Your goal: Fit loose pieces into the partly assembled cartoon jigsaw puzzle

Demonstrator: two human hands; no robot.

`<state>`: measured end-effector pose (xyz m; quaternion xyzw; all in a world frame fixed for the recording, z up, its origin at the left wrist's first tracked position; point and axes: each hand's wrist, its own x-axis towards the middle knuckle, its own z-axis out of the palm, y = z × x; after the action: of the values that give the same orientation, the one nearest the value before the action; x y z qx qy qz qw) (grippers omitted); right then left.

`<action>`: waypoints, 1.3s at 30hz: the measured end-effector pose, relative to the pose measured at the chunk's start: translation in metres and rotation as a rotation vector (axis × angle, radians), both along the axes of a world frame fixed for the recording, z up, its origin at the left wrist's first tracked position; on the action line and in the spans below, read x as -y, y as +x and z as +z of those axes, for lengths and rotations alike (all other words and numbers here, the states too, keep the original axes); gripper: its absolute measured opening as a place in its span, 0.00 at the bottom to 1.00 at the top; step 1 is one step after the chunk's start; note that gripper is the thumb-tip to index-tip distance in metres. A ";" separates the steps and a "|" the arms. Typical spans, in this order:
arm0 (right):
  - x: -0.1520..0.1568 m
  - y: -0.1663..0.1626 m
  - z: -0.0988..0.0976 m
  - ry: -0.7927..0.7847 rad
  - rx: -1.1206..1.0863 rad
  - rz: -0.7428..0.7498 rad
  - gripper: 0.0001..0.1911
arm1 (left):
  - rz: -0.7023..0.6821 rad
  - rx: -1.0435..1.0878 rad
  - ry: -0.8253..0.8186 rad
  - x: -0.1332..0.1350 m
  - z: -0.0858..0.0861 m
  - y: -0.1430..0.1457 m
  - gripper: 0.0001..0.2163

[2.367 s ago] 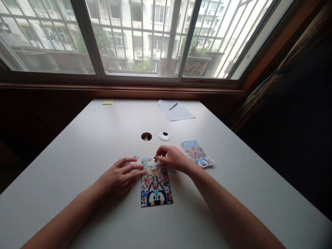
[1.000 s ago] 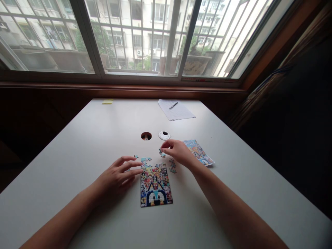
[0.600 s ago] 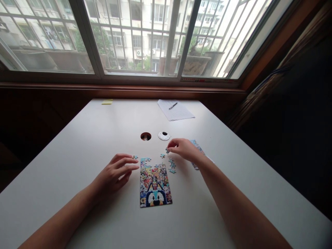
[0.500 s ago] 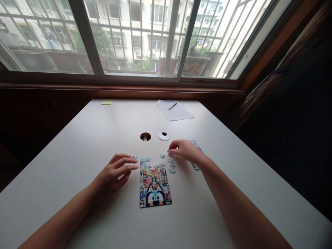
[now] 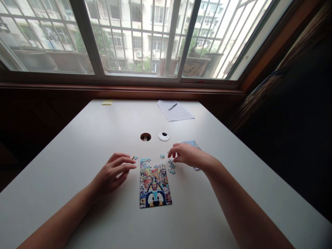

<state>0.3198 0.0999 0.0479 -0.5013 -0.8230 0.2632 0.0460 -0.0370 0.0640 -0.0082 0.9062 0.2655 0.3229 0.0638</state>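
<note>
A partly assembled colourful jigsaw puzzle (image 5: 155, 185) with a blue cartoon dog face lies flat on the white table (image 5: 77, 145). My left hand (image 5: 114, 171) rests on the table just left of the puzzle, fingers stretched out and apart, holding nothing. A single loose piece (image 5: 134, 157) lies by its fingertips. My right hand (image 5: 185, 155) hovers at the puzzle's upper right, fingers curled in a pinch on a small puzzle piece (image 5: 168, 151). Several loose pieces (image 5: 171, 166) lie below its fingertips, and another piece (image 5: 162, 156) lies to the left.
A printed picture card (image 5: 191, 143) lies partly under my right hand. A round cable hole (image 5: 145, 137) and its white cap (image 5: 163, 136) sit mid-table. A paper sheet with a pen (image 5: 175, 110) and a yellow sticky note (image 5: 107, 102) lie at the far edge below the window.
My right hand left the puzzle's top edge, moved right over the loose pieces and now sits slightly nearer me. My left hand drew back a little from the puzzle's edge.
</note>
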 end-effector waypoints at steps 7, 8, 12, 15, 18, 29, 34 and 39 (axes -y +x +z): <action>-0.003 -0.003 -0.006 -0.010 -0.027 0.027 0.10 | -0.012 0.002 -0.005 0.000 0.001 0.000 0.15; -0.003 -0.003 -0.006 -0.009 -0.024 0.024 0.09 | -0.015 0.000 -0.006 0.001 0.001 0.001 0.16; -0.002 -0.003 -0.008 -0.009 -0.002 0.002 0.07 | -0.026 -0.027 -0.012 0.003 0.002 0.003 0.16; -0.001 -0.003 -0.008 -0.013 0.019 -0.022 0.07 | -0.029 -0.049 -0.015 0.004 0.003 0.003 0.16; 0.000 -0.003 -0.004 -0.012 0.041 -0.019 0.06 | -0.028 -0.079 -0.018 0.006 0.004 0.005 0.16; 0.007 -0.041 -0.006 -0.071 -0.345 -0.088 0.11 | -0.040 -0.354 -0.013 0.010 0.003 0.007 0.24; 0.014 -0.068 -0.018 -0.185 -0.458 -0.226 0.09 | -0.042 -0.365 -0.016 0.012 0.007 0.009 0.25; 0.018 -0.079 -0.030 -0.051 -0.490 -0.290 0.06 | -0.042 -0.355 -0.023 0.012 0.006 0.009 0.25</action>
<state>0.2404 0.0818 0.0182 -0.5363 -0.7000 0.3878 0.2684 -0.0283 0.0520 -0.0027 0.9535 0.2575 0.1534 0.0332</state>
